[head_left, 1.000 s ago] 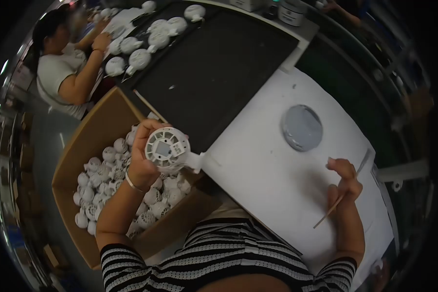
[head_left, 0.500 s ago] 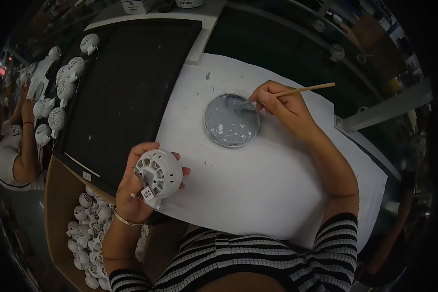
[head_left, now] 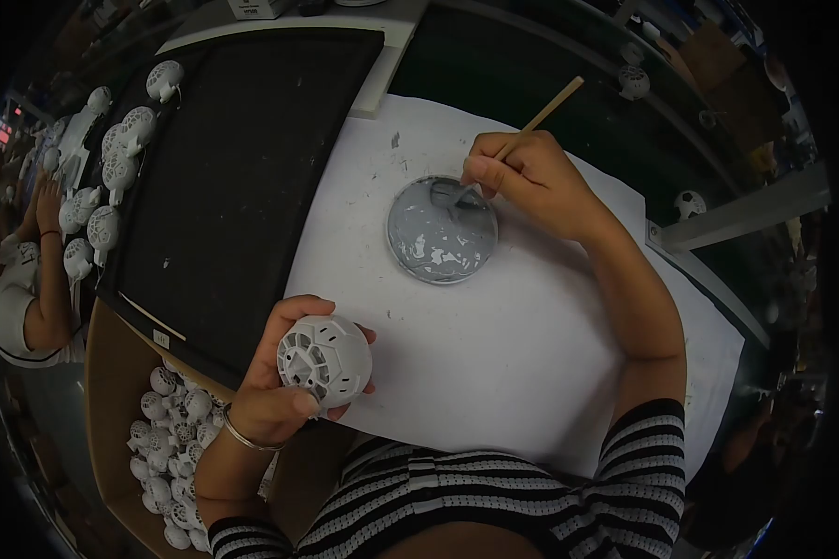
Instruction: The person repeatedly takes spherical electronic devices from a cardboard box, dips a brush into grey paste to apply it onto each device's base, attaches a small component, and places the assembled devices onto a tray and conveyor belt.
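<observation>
Shell [head_left: 350, 359] gripped in my left fingers [head_left: 312, 306] near the paper's [head_left: 494, 363] edge shows no paste [head_left: 421, 226] yet, while my right fingers [head_left: 499, 177] pinch the stick [head_left: 555, 104], its lower end in the tub [head_left: 391, 244].

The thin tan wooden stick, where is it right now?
Right of centre in the head view, the thin tan wooden stick is in the person's right hand, its lower end at the round dish of grey paste.

Wearer's two hands [head_left: 529, 182]; one held stick [head_left: 543, 114]; one held housing [head_left: 340, 352]; one nearby dish [head_left: 443, 281].
</observation>
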`<state>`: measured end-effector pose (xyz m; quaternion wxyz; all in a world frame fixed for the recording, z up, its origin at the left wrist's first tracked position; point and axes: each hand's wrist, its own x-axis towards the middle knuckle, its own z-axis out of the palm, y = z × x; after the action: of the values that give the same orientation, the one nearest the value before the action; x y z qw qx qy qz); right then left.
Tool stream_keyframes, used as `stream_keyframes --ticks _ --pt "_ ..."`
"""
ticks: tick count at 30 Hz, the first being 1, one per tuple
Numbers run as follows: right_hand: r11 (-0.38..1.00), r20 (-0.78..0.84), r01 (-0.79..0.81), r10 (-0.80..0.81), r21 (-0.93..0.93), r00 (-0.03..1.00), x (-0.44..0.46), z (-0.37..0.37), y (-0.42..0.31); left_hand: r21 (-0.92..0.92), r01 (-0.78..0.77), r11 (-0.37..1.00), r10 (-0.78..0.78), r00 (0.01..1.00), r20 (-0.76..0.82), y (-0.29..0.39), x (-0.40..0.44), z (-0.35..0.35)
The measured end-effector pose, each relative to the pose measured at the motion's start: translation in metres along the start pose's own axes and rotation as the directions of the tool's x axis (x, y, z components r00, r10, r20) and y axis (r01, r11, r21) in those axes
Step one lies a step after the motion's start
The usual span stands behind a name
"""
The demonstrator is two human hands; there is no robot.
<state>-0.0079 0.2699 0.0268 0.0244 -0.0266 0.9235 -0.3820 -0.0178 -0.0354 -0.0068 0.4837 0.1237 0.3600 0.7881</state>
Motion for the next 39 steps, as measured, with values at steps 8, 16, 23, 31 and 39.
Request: stream_keyframes --ticks 8,16,23,31,39 --pt "0.82 -0.155 -0.048 0.165 0.57 0.974 0.001 -0.004 -0.008 0.069 0.002 0.998 0.001 0.999 -0.043 -0.003 0.002 0.015" --pt "0.779 -0.098 -0.185 0.301 0.599 0.949 0.002 0.004 0.0 0.083 0.036 0.996 -0.033 0.999 -0.035 -0.003 0.004 0.028" --pt "0.488 -0.175 0.067 0.178 0.87 0.968 0.005 -0.012 -0.014 0.203 0.088 0.975 -0.064 0.99 -0.126 -0.008 0.013 0.033" --pt "0.47 0.039 0.01 -0.096 0.883 0.995 -0.014 0.018 -0.075 0.163 0.069 0.984 -0.057 0.995 -0.08 -0.001 0.019 0.042" --pt "0.634 0.136 -0.085 -0.032 0.768 0.99 -0.023 0.044 -0.066 0.206 0.087 0.975 -0.073 0.995 -0.075 0.002 0.016 0.044"
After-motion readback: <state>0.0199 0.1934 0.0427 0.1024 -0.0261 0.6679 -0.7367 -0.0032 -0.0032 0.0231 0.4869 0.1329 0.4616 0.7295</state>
